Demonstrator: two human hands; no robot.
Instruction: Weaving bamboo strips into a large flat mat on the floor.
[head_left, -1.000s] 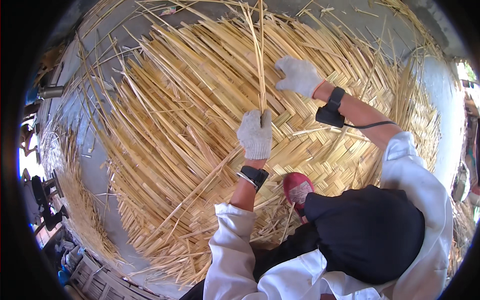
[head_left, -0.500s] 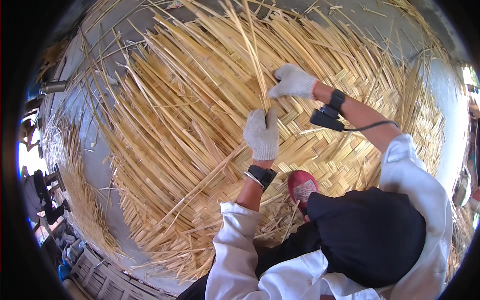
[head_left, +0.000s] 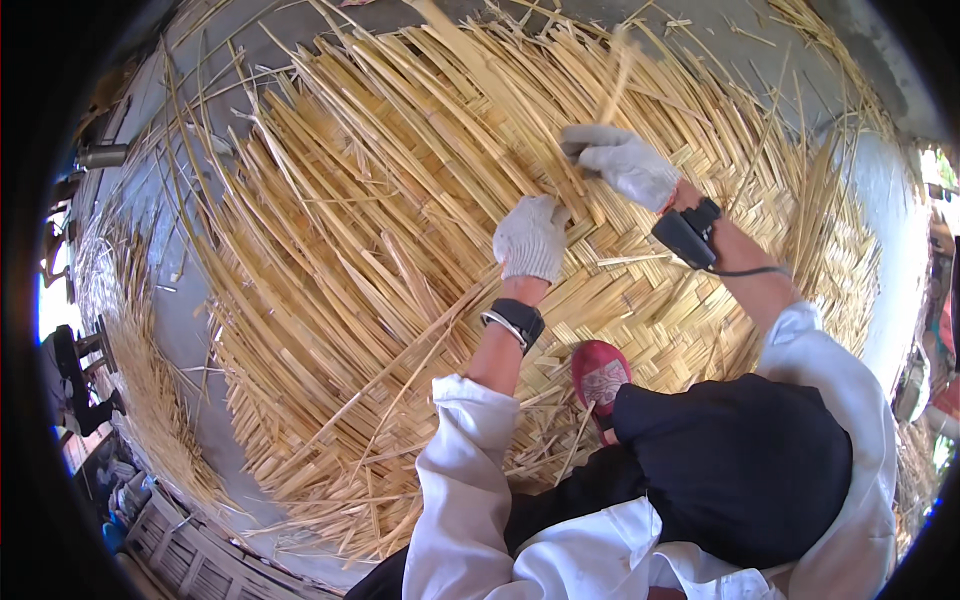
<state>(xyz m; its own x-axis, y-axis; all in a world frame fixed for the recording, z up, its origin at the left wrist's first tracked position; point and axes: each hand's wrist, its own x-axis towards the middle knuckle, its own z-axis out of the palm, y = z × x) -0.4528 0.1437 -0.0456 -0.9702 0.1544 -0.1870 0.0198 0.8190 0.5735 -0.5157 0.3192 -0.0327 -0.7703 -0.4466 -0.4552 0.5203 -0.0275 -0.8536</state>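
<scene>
A large mat of split bamboo strips (head_left: 690, 300) is spread beneath me, tightly woven at the right, with long loose ends fanning up and left. My left hand (head_left: 530, 238), in a white knitted glove, is curled closed low over the weave's edge; what its fingers grip is hidden. Just up and right of it, my gloved right hand (head_left: 628, 168) is closed, fingers pointing left. A motion-blurred bamboo strip (head_left: 618, 75) rises from its fingers. One broad pale strip (head_left: 480, 65) slants from the top edge down toward the gap between the hands.
A foot in a red shoe (head_left: 600, 377) rests on the woven part near me. Loose straw-like bundles (head_left: 150, 370) lie along the left floor. Grey concrete floor (head_left: 190, 330) borders the mat. A slatted wooden piece (head_left: 190, 550) stands at lower left.
My right hand has moved right and away from the left, with a strip swinging up and right. The upright strips between both hands have parted. My left hand has shifted slightly right.
</scene>
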